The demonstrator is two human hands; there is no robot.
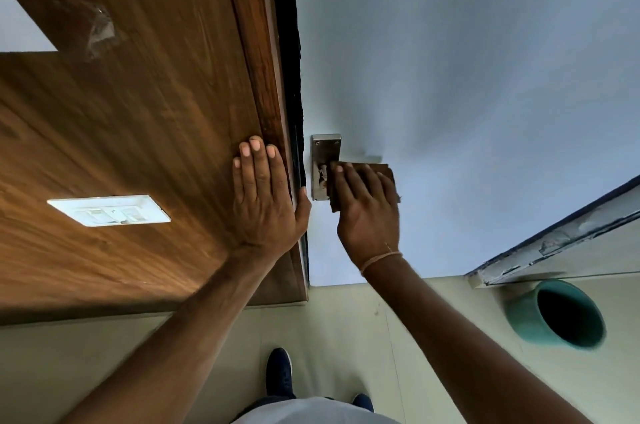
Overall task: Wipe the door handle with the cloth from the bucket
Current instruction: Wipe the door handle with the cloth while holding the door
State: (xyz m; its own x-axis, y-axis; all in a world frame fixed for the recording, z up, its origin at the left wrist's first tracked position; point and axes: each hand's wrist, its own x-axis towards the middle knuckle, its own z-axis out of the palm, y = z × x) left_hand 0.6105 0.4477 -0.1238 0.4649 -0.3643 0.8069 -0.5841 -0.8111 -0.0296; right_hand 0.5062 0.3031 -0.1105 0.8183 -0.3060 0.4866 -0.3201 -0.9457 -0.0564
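- Head view: the right hand (369, 208) presses a brown cloth (388, 177) over the door handle (323, 177), fingers spread flat across the fabric, so the lever itself is mostly hidden beneath it; only the metal backplate and a bit of the lever root show at the cloth's left edge.
- The hand holds the cloth by pressing it against the handle, not by pinching it, which probably lets the whole palm rub along the lever in one pass.
- The left hand (265, 195) lies open and flat on the wooden panel (138, 104) just left of the pale door (467, 77), fingers together and holding nothing; its thumb reaches over the dark gap at the door's edge. In my judgement it braces the body, and perhaps steadies the door, against the push of the wiping.
- A white switch plate (109, 210) sits on the wooden panel, well to the left of the left hand.
- A green bucket (557, 314) stands on the floor (346, 337) to the right, well apart from the handle; its inside looks dark, and what it holds cannot be told.
- The wiping appears under way.
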